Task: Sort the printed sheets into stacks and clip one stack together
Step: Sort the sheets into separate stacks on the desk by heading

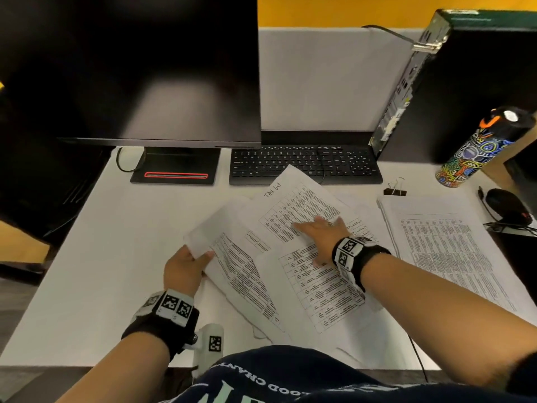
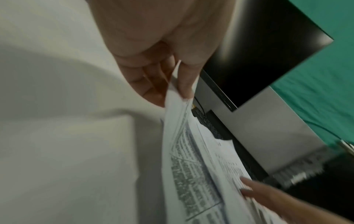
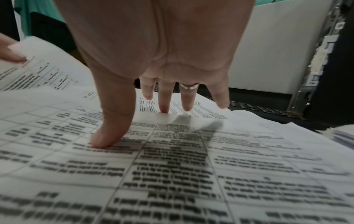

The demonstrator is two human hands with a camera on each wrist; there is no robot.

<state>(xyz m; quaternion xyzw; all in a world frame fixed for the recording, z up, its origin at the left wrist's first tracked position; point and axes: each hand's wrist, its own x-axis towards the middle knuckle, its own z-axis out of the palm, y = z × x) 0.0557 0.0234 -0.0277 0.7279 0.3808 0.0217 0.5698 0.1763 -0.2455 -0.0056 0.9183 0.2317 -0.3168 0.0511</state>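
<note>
left hand (image 1: pixel 183 269) pinches a corner of the loose sheets (image 1: pixel 250 257) mid-desk, right hand (image 1: pixel 321 231) flat w/ fingers spread on them; paper's thin n floppy, prob slides easy, so grab by edges

Dim overhead light, wide-angle bowing, blurred wrist views.

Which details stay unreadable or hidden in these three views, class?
- Table text on the loose printed sheets: too small in head view, blurred in both wrist views.
- Left hand fingers under the lifted sheet: paper hides them in head view.
- Binder clip: hidden from both wrist views.
</note>
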